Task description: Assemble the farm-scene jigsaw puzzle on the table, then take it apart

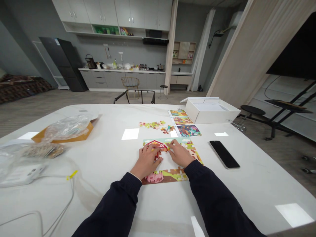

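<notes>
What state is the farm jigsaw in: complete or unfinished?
Unfinished: a white gap shows inside the farm jigsaw, between the left hand and right hand.

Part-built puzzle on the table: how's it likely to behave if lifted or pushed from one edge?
The part-built puzzle would probably sag or come apart if lifted: it's flat interlocking pieces around a gap. Pushed, it should slide easily on the glossy-looking white table, though joints near the gap might shift.

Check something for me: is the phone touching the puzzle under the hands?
No, the phone lies to the right of the puzzle, with white tabletop showing between them.
</notes>
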Demonstrator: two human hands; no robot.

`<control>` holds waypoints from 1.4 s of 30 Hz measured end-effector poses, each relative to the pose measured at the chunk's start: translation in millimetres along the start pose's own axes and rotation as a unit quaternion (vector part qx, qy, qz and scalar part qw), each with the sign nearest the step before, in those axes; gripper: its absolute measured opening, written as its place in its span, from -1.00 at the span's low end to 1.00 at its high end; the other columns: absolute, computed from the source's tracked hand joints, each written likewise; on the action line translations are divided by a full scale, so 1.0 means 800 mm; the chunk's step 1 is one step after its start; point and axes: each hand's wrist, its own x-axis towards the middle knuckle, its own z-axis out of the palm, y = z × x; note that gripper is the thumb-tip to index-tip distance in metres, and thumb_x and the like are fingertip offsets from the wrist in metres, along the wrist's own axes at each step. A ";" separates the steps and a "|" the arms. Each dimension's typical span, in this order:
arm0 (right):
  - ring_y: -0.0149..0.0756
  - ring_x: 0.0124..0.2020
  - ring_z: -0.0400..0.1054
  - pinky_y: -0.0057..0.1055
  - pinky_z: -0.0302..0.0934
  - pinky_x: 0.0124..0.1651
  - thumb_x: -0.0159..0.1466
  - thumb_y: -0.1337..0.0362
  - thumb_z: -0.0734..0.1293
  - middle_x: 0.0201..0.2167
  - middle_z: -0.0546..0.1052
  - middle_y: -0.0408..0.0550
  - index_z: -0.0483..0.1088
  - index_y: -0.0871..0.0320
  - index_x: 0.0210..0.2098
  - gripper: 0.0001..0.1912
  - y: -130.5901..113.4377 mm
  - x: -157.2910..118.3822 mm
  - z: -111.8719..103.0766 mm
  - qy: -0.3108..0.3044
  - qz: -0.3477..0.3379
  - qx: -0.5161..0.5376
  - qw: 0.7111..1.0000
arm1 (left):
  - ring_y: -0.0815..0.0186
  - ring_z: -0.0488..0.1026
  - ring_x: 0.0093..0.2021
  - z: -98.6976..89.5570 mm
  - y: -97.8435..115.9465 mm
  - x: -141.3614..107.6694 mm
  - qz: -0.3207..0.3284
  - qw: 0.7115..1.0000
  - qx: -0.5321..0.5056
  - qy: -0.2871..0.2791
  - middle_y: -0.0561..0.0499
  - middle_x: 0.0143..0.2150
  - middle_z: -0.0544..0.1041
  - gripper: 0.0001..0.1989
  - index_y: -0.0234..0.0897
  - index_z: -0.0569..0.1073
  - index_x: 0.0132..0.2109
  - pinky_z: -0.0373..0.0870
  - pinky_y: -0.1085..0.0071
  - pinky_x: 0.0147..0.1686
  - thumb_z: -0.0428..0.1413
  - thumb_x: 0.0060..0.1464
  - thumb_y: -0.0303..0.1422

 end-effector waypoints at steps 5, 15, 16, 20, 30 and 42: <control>-0.17 -0.11 0.48 -0.34 0.30 -0.04 0.44 0.30 0.21 0.07 0.40 0.12 0.38 0.13 0.26 -0.58 0.001 0.000 0.001 0.004 -0.002 0.001 1.000 | -0.11 0.23 0.24 0.000 0.000 0.004 -0.004 1.000 0.012 -0.003 -0.14 0.22 0.39 -0.59 -0.05 0.43 0.19 0.22 -0.09 0.13 0.17 0.22 -0.18; -0.18 -0.11 0.48 -0.35 0.28 -0.03 0.43 0.33 0.22 0.07 0.40 0.12 0.39 0.16 0.23 -0.60 -0.002 -0.001 -0.001 0.001 -0.004 0.003 1.000 | -0.10 0.27 0.19 -0.003 0.002 0.006 -0.001 0.999 0.037 -0.005 -0.13 0.19 0.41 -0.58 -0.07 0.42 0.20 0.24 -0.05 0.10 0.15 0.23 -0.17; -0.18 -0.10 0.48 -0.35 0.29 -0.03 0.43 0.32 0.22 0.07 0.40 0.12 0.39 0.16 0.24 -0.60 -0.002 -0.001 -0.001 0.003 -0.002 0.008 1.000 | -0.09 0.27 0.19 -0.003 0.003 0.007 -0.002 0.999 0.038 -0.006 -0.13 0.19 0.41 -0.58 -0.07 0.42 0.20 0.24 -0.05 0.09 0.15 0.23 -0.16; -0.17 -0.06 0.47 -0.36 0.29 -0.01 0.43 0.28 0.25 0.04 0.43 0.10 0.42 0.17 0.20 -0.62 0.001 -0.001 0.003 0.015 0.011 0.037 0.999 | -0.05 0.31 0.15 -0.003 0.001 0.011 -0.013 1.000 0.027 -0.009 -0.11 0.17 0.44 -0.62 -0.05 0.45 0.19 0.26 -0.03 0.07 0.13 0.26 -0.17; -0.13 0.02 0.45 -0.33 0.27 0.08 0.39 0.33 0.27 0.06 0.43 0.12 0.36 0.20 0.21 -0.59 0.006 -0.001 0.013 0.032 0.002 0.067 0.997 | 0.19 0.50 -0.12 -0.011 -0.091 0.061 -0.068 0.987 -0.076 0.127 -0.02 -0.17 0.58 -0.84 -0.20 0.52 -0.12 0.43 0.24 -0.02 0.06 0.24 -0.31; -0.10 -0.09 0.51 -0.26 0.30 -0.01 0.47 0.29 0.17 -0.05 0.52 0.06 0.41 0.15 0.10 -0.71 -0.002 -0.013 -0.022 0.060 0.033 0.010 0.998 | -0.09 0.30 0.28 -0.002 -0.206 0.162 -0.166 0.974 0.014 0.154 -0.24 0.19 0.48 -0.52 -0.24 0.32 0.21 0.23 -0.02 0.20 0.10 0.14 -0.36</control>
